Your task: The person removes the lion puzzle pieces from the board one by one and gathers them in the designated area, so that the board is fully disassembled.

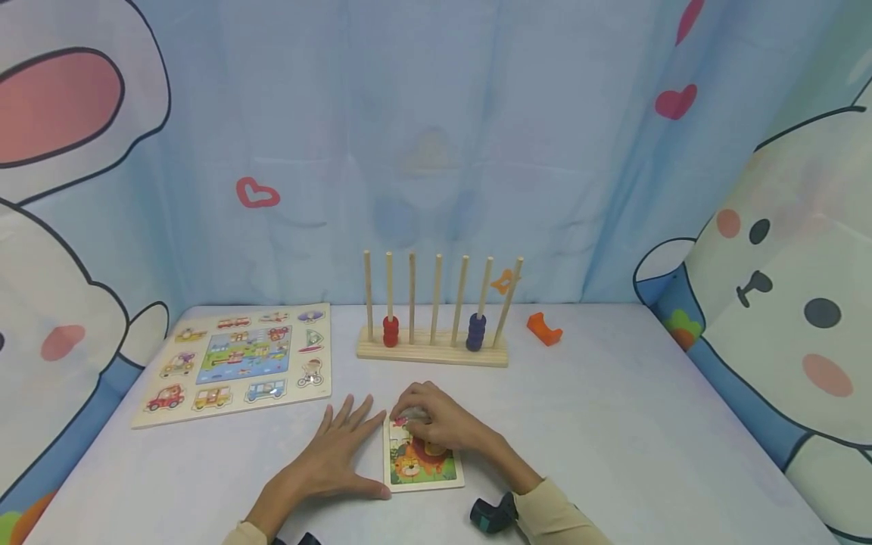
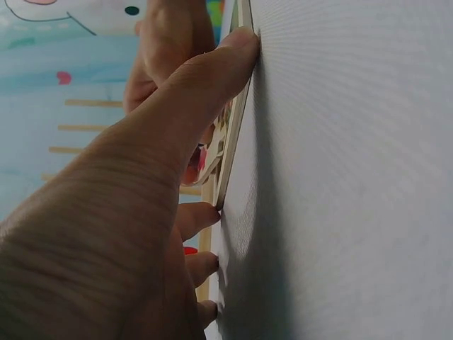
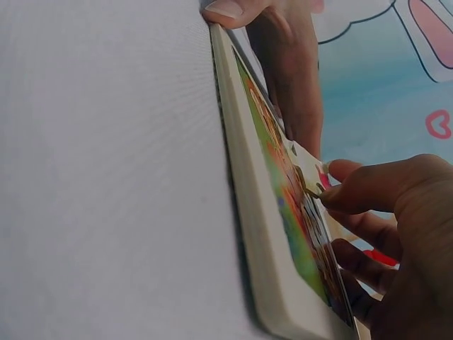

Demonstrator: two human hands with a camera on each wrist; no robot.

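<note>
A small wooden jigsaw puzzle [image 1: 422,484] with a lion picture lies flat on the table in front of me. My left hand [image 1: 334,458] is spread along its left side, thumb at the near corner and index fingertip at the far one. Over the puzzle's far part, my right hand [image 1: 436,418] pinches a puzzle piece [image 2: 210,168] between thumb and fingers. That piece tilts up from the board's far left corner in the left wrist view. In the right wrist view, the thumb [image 3: 340,198] presses at the piece's edge, and the hand hides part of the picture.
A wooden peg rack [image 1: 432,352] with red and dark blue beads stands behind the puzzle. At back left lies a large vehicle puzzle board [image 1: 313,303]; an orange curved block [image 1: 544,329] sits right of the rack. A printed curtain [image 1: 422,151] hangs behind the table.
</note>
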